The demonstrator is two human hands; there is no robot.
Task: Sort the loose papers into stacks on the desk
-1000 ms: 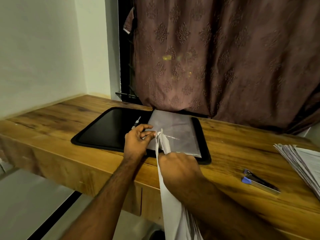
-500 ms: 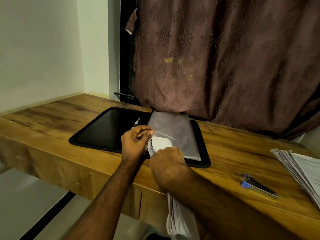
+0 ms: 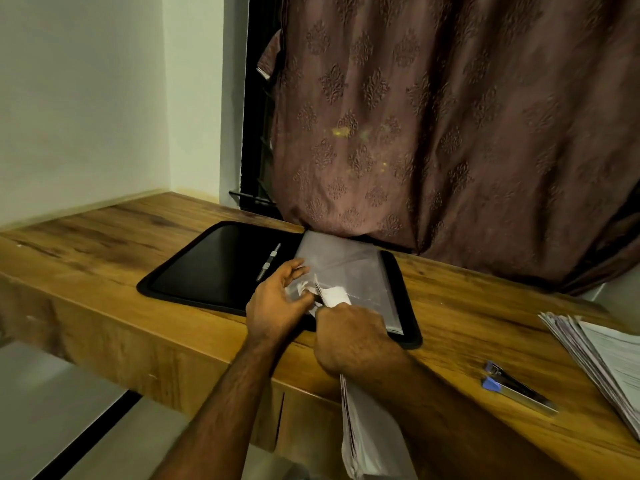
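Papers overhanging desk front edge

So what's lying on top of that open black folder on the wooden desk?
On the open black folder lie clear plastic sleeves on its right half and a pen near the spine. Both hands cover the sleeves' near corner; what is beneath them is hidden.

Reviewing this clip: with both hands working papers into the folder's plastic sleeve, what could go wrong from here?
1. The right hand grips a bundle of papers whose long tail hangs off the desk edge; sheets could slip out and drop.
2. The top of the bundle is already bent at the clear sleeve, where the left hand holds the opening; pushing further may crease them or tear the sleeve.
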